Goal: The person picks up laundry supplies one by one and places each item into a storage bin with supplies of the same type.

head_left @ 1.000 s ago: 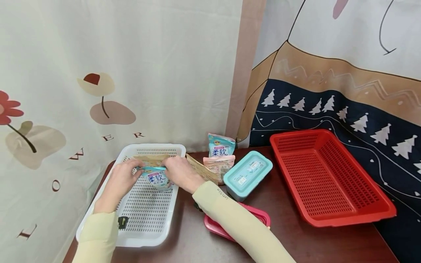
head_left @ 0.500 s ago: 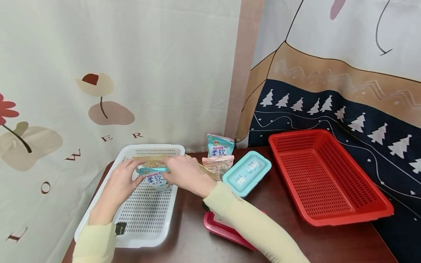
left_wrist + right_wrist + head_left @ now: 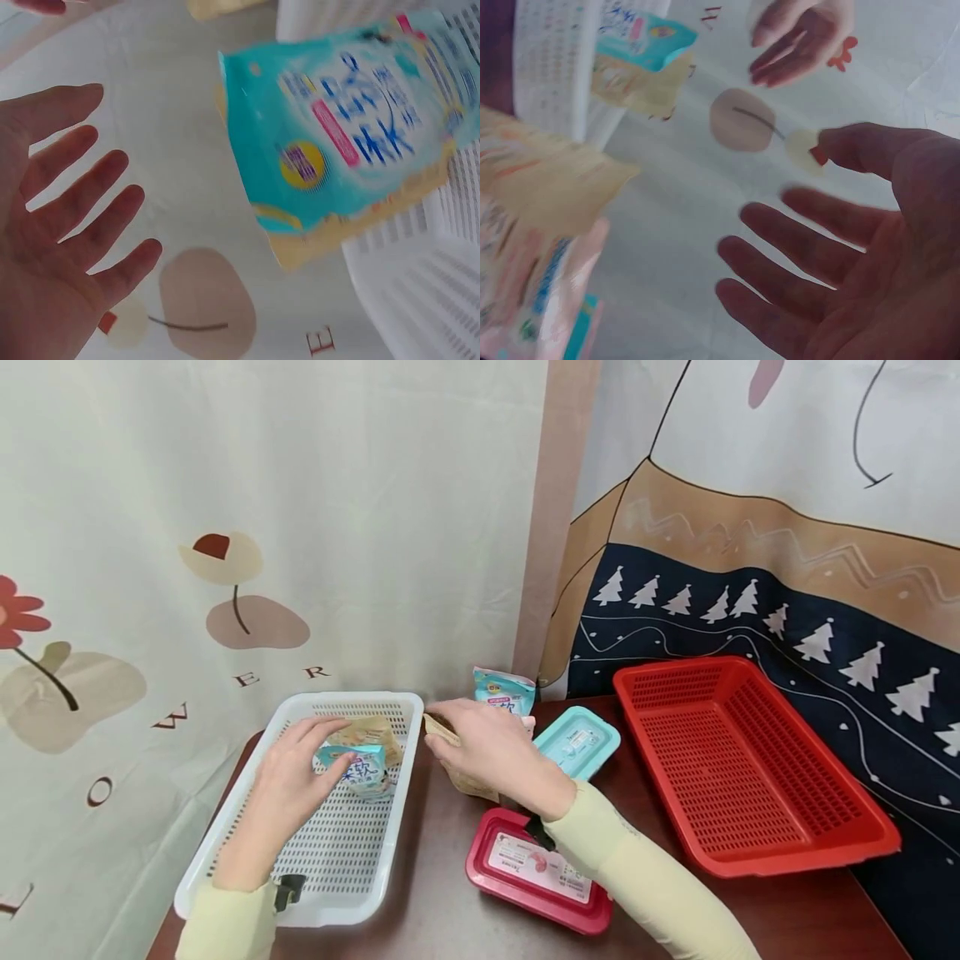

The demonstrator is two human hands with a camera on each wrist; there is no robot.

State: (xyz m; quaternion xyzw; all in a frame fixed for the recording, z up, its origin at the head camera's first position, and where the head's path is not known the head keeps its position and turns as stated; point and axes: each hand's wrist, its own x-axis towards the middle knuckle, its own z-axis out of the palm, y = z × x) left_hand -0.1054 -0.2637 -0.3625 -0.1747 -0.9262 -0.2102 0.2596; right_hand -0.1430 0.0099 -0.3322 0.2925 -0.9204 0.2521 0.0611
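A teal and white pouch (image 3: 366, 777) with Chinese lettering stands in the white basket (image 3: 330, 852), in front of a tan pouch (image 3: 386, 737). My left hand (image 3: 300, 768) hovers over the basket beside them; in the left wrist view its fingers are spread, apart from the teal pouch (image 3: 360, 112). To the right of the basket, my right hand (image 3: 491, 743) is above another tan pouch (image 3: 468, 783). The right wrist view shows its fingers (image 3: 802, 255) extended and holding nothing, with that tan pouch (image 3: 547, 172) and a pink pouch (image 3: 585, 255) off to the side.
Behind my right hand stands a second teal pouch (image 3: 504, 685). A teal lidded box (image 3: 581, 739) and a red lidded box (image 3: 540, 868) lie on the brown table (image 3: 435, 893). At the right is a red basket (image 3: 750, 768); a printed curtain (image 3: 405, 527) hangs behind.
Both hands have let go of the teal pouch in the white basket. My right hand has moved right, over the tan pouch outside; my left hand has drawn slightly away. The red box is more exposed.
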